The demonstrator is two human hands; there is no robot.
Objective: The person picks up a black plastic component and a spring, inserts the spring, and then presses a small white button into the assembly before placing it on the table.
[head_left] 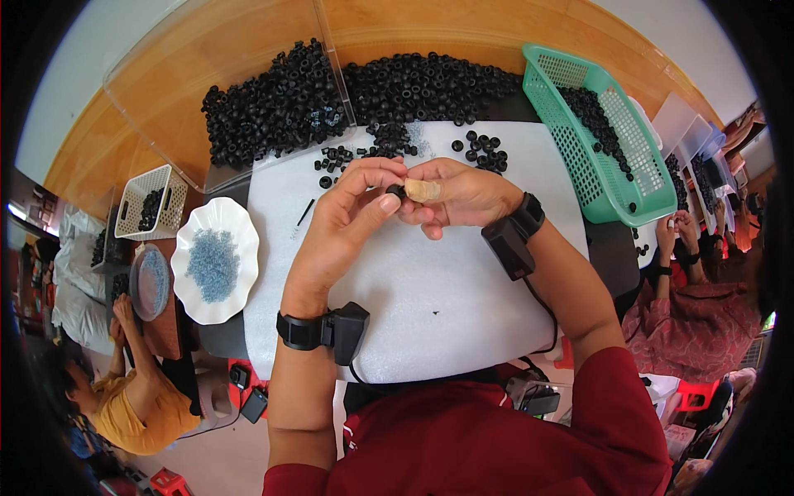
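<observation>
My left hand (pixel 346 207) is closed in a pinch, thumb and fingers on a small black round part (pixel 396 191). Meeting it from the other side is my right hand (pixel 473 195), its thumb wearing a tan cover (pixel 423 191) and its fingers curled. Whatever the right fingertips pinch is hidden. Both hands are above a white foam sheet (pixel 430 306). Beyond them lie loose black parts (pixel 389 140) and a small group of black round parts (pixel 484 153). A thin black stick (pixel 306 212) rests left of my left hand.
A clear bin (pixel 343 91) holds a heap of black parts; another heap (pixel 438 87) lies beside it. A green basket (pixel 612 165) stands right. At left are a scalloped white dish (pixel 217 310) of bluish pieces and a white basket (pixel 172 183). Other people sit on both sides.
</observation>
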